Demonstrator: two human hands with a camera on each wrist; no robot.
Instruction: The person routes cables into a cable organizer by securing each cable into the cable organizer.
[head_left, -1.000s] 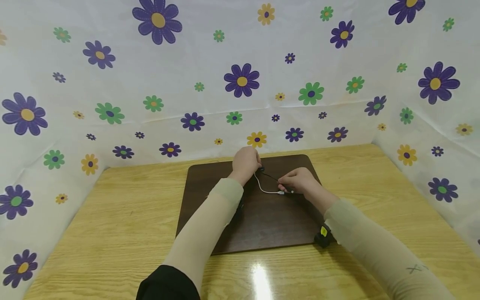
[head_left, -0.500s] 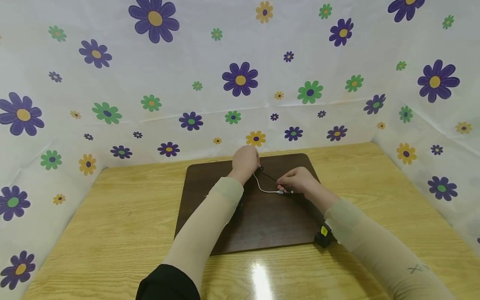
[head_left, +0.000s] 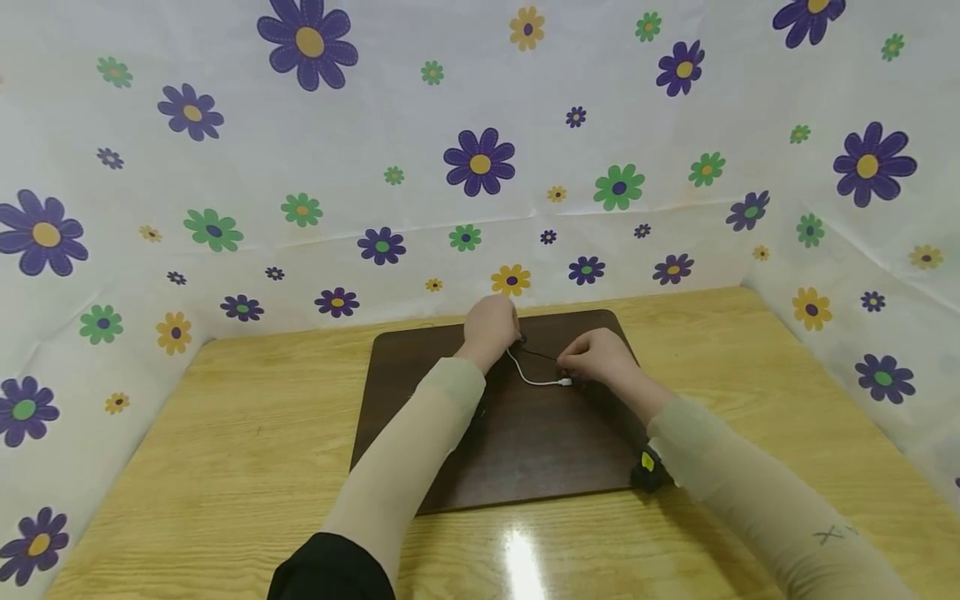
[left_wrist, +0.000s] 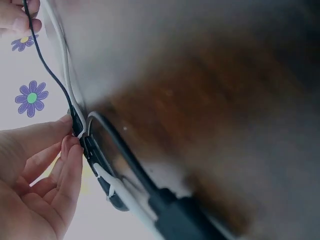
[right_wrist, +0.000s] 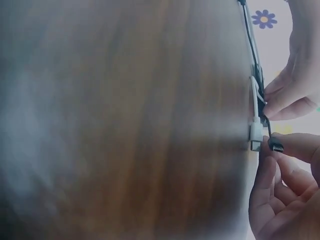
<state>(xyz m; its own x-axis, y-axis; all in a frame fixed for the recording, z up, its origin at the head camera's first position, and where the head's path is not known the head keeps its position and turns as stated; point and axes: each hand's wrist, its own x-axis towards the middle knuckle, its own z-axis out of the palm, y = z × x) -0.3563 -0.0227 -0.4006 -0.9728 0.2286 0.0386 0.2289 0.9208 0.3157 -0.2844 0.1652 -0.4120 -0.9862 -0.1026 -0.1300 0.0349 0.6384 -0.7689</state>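
In the head view my left hand (head_left: 491, 327) is over the far part of a dark brown board (head_left: 540, 450). Its thumb and fingers pinch a narrow black cable holder (left_wrist: 100, 165), seen best in the left wrist view. A white cable (left_wrist: 65, 55) and a thin black cable (left_wrist: 44, 62) run through the holder. To its right, my right hand (head_left: 600, 358) pinches the black cable near its small black connector (right_wrist: 276, 145). Beside those fingers hangs the white cable's connector (right_wrist: 255, 134). A larger black plug (left_wrist: 187, 217) looms close to the left wrist camera.
The board lies on a yellow wood-grain table (head_left: 247, 450). A white flower-print curtain (head_left: 420, 192) encloses the back and sides. Near the board's front right corner, a black device with a yellow mark (head_left: 648, 471) is by the right wrist.
My right hand has shifted slightly upward, and the black cable between the hands hangs a little slacker. The left hand keeps its hold on the cable holder.
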